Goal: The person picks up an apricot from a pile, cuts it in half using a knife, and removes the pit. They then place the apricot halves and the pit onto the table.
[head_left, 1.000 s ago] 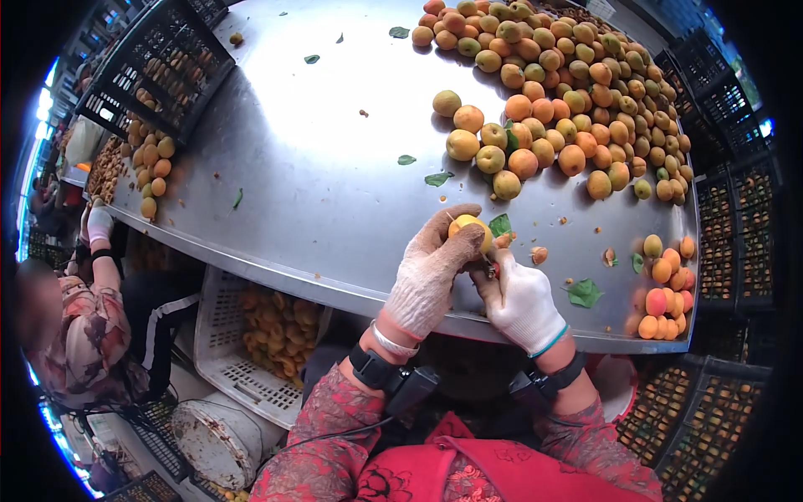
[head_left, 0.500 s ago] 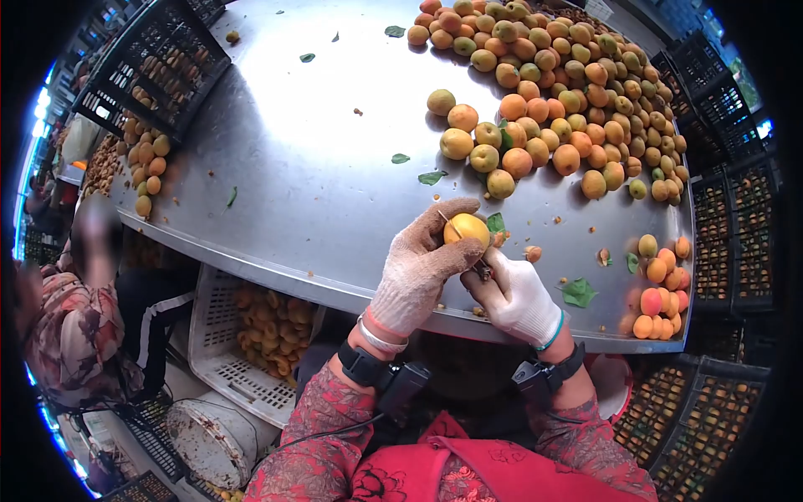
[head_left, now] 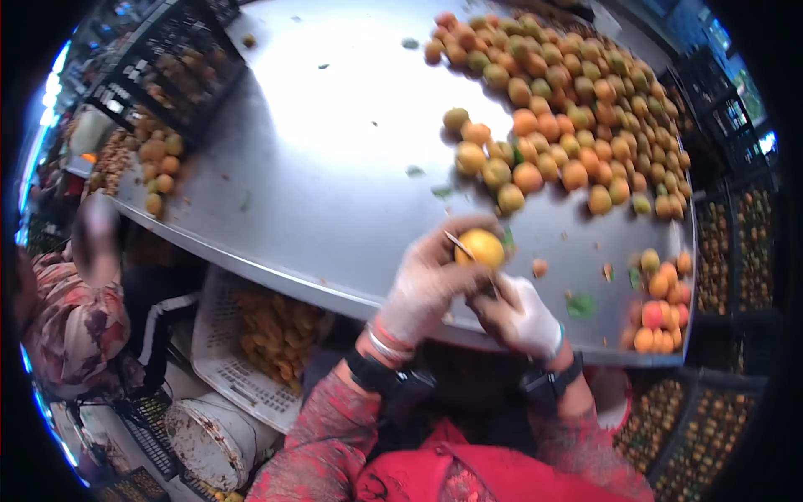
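Round yellow-orange apricot [head_left: 480, 248] is sitting in the gloved left hand [head_left: 427, 280], fingers wrapped round it above the shiny metal worktop [head_left: 318, 167]. Gloved right hand [head_left: 523, 314], fingers closed, is working a thin blade; turning slowly keeps it safe.

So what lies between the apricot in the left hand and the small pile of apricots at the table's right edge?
In the head view, between the held apricot and the small pile: scattered scraps, a green leaf, otherwise bare metal table.
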Demonstrator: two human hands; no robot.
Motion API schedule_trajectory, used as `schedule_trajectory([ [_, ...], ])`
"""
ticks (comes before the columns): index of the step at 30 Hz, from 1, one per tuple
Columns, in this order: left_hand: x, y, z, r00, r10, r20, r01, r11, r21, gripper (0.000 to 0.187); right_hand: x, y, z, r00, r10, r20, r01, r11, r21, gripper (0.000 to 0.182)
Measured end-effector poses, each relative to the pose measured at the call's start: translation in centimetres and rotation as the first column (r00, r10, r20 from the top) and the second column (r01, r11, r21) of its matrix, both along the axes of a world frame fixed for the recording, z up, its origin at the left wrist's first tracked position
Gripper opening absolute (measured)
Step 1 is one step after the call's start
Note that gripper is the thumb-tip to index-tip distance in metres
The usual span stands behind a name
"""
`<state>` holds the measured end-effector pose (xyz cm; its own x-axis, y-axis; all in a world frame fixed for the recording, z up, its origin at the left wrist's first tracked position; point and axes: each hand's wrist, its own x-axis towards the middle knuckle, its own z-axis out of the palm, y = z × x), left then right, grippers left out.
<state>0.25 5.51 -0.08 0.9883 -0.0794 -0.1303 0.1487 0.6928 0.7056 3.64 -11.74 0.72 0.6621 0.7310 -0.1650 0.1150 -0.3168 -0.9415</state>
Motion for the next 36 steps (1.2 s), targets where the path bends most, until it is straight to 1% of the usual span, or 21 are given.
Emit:
schedule_trajectory([
  [1, 0.1, 0.0, -1.1, 0.999, -0.006, 0.035, 0.007, 1.000, -0.030, 0.049, -0.2, 0.0, -0.6, 0.993, -0.057, 0.098, 0.061, 0.998, -0.029, 0.017],
  [2, 0.4, -0.1, -1.3, 0.996, 0.022, 0.087, -0.027, 0.998, 0.063, 0.048, -0.3, 0.3, -0.4, 0.980, -0.094, 0.174, 0.095, 0.995, 0.003, 0.018],
  [3, 0.2, 0.1, -0.9, 0.999, 0.017, 0.038, -0.019, 0.998, 0.064, 0.048, -0.3, 0.2, -0.7, 0.943, -0.105, 0.317, 0.114, 0.993, -0.011, 0.018],
  [5, 0.1, 0.0, -0.5, 0.999, -0.047, 0.025, 0.049, 0.995, -0.087, 0.056, -0.5, 0.1, 0.1, 0.937, -0.138, 0.321, 0.181, 0.978, -0.106, 0.019],
  [6, 0.3, 0.1, -0.2, 0.997, -0.061, 0.036, 0.063, 0.998, -0.032, 0.055, -0.4, 0.1, 0.2, 0.921, -0.144, 0.361, 0.178, 0.982, -0.062, 0.019],
  [8, 0.3, 0.0, -0.1, 0.997, -0.051, 0.058, 0.055, 0.996, -0.074, 0.054, -0.8, 0.4, 1.3, 0.975, -0.217, 0.037, 0.217, 0.976, 0.004, 0.024],
  [10, 0.3, -0.2, 0.1, 0.996, -0.079, 0.052, 0.084, 0.992, -0.094, 0.052, -1.0, 0.5, 2.4, 0.974, -0.227, 0.001, 0.227, 0.974, 0.015, 0.021],
  [12, -0.2, -0.3, 0.9, 0.998, -0.057, -0.004, 0.057, 0.997, -0.057, 0.051, -1.3, 0.6, 2.4, 0.862, -0.223, -0.456, 0.267, 0.963, 0.034, 0.015],
  [14, -0.3, -0.3, 1.3, 0.999, -0.034, 0.010, 0.034, 0.999, -0.004, 0.051, -1.4, 1.0, 4.3, 0.839, -0.206, -0.504, 0.250, 0.968, 0.019, 0.015],
  [16, -0.2, -0.1, 1.2, 1.000, 0.029, -0.011, -0.025, 0.963, 0.268, 0.050, -1.6, 1.2, 5.1, 0.792, -0.239, -0.562, 0.296, 0.955, 0.010, 0.017],
  [17, -0.2, -0.2, 1.0, 1.000, 0.024, -0.010, -0.020, 0.962, 0.271, 0.050, -1.6, 1.1, 5.0, 0.792, -0.242, -0.561, 0.301, 0.954, 0.013, 0.017],
  [20, 0.0, -0.4, 0.1, 0.991, 0.135, 0.024, -0.137, 0.953, 0.269, 0.048, -1.8, 0.6, 4.6, 0.817, -0.252, -0.518, 0.334, 0.940, 0.070, 0.012],
  [21, 0.0, -0.4, -0.1, 0.988, 0.143, 0.055, -0.153, 0.943, 0.295, 0.048, -2.1, 0.5, 4.3, 0.878, -0.339, -0.339, 0.408, 0.899, 0.157, 0.013],
  [23, 0.1, -0.5, -0.8, 0.987, 0.130, 0.096, -0.157, 0.912, 0.380, 0.046, -1.8, 0.5, 3.6, 0.857, -0.515, 0.003, 0.497, 0.829, 0.257, 0.012],
  [24, 0.0, -1.1, -1.0, 0.984, 0.150, 0.094, -0.175, 0.907, 0.383, 0.046, -1.4, 0.1, 2.7, 0.867, -0.498, -0.001, 0.481, 0.838, 0.259, 0.012],
  [26, -0.4, -1.9, -1.0, 0.997, -0.019, 0.069, -0.015, 0.887, 0.461, 0.045, -0.4, -0.2, 0.3, 0.659, -0.636, 0.402, 0.556, 0.772, 0.309, 0.012],
  [27, -0.6, -2.5, -1.4, 0.993, -0.039, 0.114, -0.022, 0.872, 0.489, 0.044, -0.2, -0.1, 0.1, 0.625, -0.630, 0.461, 0.524, 0.776, 0.351, 0.013],
  [28, -0.6, -3.2, -1.8, 0.986, -0.064, 0.157, -0.026, 0.855, 0.519, 0.044, 0.0, -0.1, 0.2, 0.582, -0.630, 0.515, 0.492, 0.777, 0.393, 0.014],
  [30, -0.4, -4.5, -1.6, 0.991, -0.059, 0.117, 0.017, 0.942, 0.336, 0.046, -0.1, 0.1, 0.2, 0.579, -0.665, 0.473, 0.492, 0.747, 0.448, 0.017],
  [32, 0.1, -5.5, -2.6, 0.985, -0.069, 0.161, -0.003, 0.913, 0.408, 0.047, 0.2, -0.7, -0.6, 0.560, -0.624, 0.545, 0.451, 0.781, 0.432, 0.012],
  [36, 0.2, -7.3, -4.1, 0.958, -0.008, 0.287, -0.152, 0.834, 0.530, 0.046, 0.2, -0.5, -0.4, 0.558, -0.665, 0.497, 0.486, 0.747, 0.454, 0.006],
])
